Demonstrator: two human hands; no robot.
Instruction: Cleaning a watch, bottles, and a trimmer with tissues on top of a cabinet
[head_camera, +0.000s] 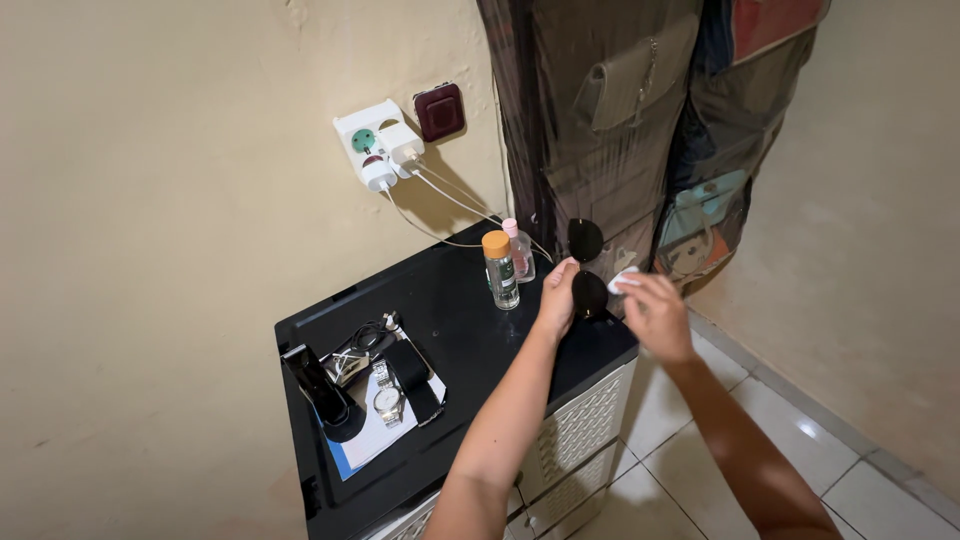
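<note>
Black sunglasses (587, 268) pinched by left hand (557, 297); right hand (655, 312) wipes a lens.

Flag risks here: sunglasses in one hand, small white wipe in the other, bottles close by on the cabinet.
1. The left hand holds the sunglasses over the black cabinet top's edge; a slip would likely drop them on the tiled floor.
2. The orange-capped bottle and pink-capped bottle stand upright right beside that hand; a nudge could topple them.
3. The right hand pinches the white wipe lightly; it may fall.
</note>
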